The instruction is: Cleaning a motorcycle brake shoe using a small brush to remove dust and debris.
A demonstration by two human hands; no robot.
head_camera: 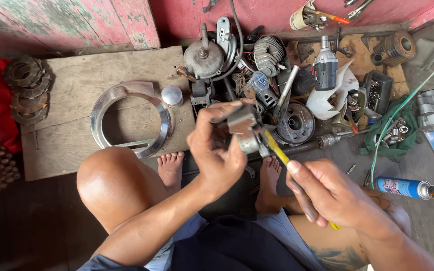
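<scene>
Left hand (217,150) is raised at frame centre, fingers curled closed in a grip, forearm running to lower left. Right hand (330,193) sits lower right, fingers wrapped closed, index finger extended forward.

A small grey metal part (244,131), blocky and dull with a rounded lower end, is held up in the air above the bare feet, gripped in the left hand (217,150). A yellow-handled tool (277,150) lies slantwise in the right hand (327,193), its tip touching the part's lower right side, its handle end showing below the fingers.
</scene>
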